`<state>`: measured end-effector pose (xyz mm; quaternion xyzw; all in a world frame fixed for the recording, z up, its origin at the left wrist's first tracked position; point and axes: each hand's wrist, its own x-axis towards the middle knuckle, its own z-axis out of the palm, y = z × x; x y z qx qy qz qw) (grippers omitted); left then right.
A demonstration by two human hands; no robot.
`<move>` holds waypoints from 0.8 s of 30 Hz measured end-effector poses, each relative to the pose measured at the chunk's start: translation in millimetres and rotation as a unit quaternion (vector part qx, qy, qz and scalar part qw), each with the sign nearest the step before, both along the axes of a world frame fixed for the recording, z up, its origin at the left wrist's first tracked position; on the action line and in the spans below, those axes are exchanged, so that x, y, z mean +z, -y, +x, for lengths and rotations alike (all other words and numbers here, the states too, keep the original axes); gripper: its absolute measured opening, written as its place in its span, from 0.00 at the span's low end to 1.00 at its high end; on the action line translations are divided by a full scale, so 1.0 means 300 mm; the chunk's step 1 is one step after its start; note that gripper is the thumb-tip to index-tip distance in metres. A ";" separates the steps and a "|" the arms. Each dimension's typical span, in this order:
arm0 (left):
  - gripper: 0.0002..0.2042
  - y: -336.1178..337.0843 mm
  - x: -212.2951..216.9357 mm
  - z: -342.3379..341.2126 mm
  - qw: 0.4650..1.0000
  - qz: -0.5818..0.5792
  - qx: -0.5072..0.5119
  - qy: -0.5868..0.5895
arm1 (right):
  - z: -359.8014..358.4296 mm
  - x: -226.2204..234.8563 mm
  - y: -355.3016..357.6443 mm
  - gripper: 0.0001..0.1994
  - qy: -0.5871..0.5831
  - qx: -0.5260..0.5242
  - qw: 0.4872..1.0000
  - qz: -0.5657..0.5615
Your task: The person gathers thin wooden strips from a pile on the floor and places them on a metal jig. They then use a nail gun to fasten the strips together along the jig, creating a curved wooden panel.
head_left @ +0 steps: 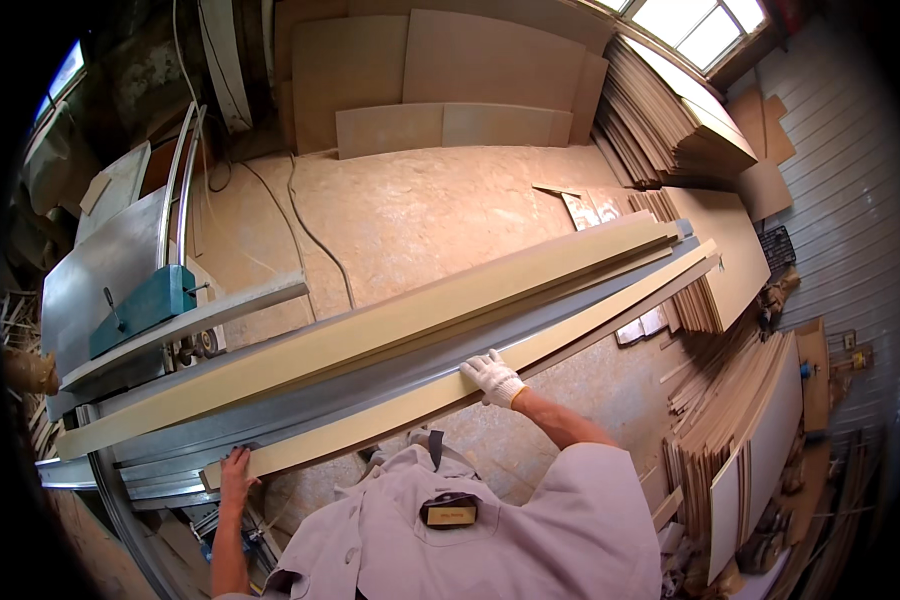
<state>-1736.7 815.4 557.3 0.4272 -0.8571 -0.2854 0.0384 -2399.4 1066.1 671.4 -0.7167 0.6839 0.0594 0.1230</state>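
A long, narrow, pale yellow board (400,403) lies slantwise in front of me along the near side of a metal machine table (300,418). My left hand (235,480), bare, is closed round the board's left end. Farther along, my right hand (492,380), in a white knit glove, reaches across the board with its fingers over the far edge. The undersides of both hands are hidden. Beyond the metal strip rests a stack of similar long yellow strips (370,347), apart from my hands.
A teal machine part (142,312) with a pale fence bar (210,312) stands at the left. Cables (315,238) trail over the dusty floor. Board stacks (675,110) stand at the right, with more panels (730,470) near me. Large sheets (490,58) lean at the back.
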 end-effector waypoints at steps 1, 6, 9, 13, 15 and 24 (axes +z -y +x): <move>0.44 0.002 0.003 0.003 1.000 0.006 -0.001 0.001 | -0.010 0.008 0.024 0.45 0.013 -0.011 0.999 0.036; 0.45 -0.015 0.007 -0.020 0.999 -0.017 0.001 0.030 | -0.091 -0.006 0.090 0.30 0.037 -0.034 0.991 0.121; 0.44 -0.018 0.012 -0.013 0.999 -0.028 0.001 0.041 | -0.101 0.030 0.108 0.21 0.029 0.028 0.992 0.121; 0.45 -0.013 0.007 -0.001 1.000 -0.008 0.016 0.005 | -0.096 0.132 0.090 0.18 0.001 0.049 0.996 0.071; 0.45 -0.017 0.027 0.014 1.000 -0.025 0.002 0.002 | -0.074 0.192 0.084 0.17 -0.002 0.053 0.997 0.057; 0.44 -0.025 0.074 0.018 0.999 -0.033 -0.009 0.024 | -0.036 0.240 0.047 0.14 -0.017 0.038 0.998 0.046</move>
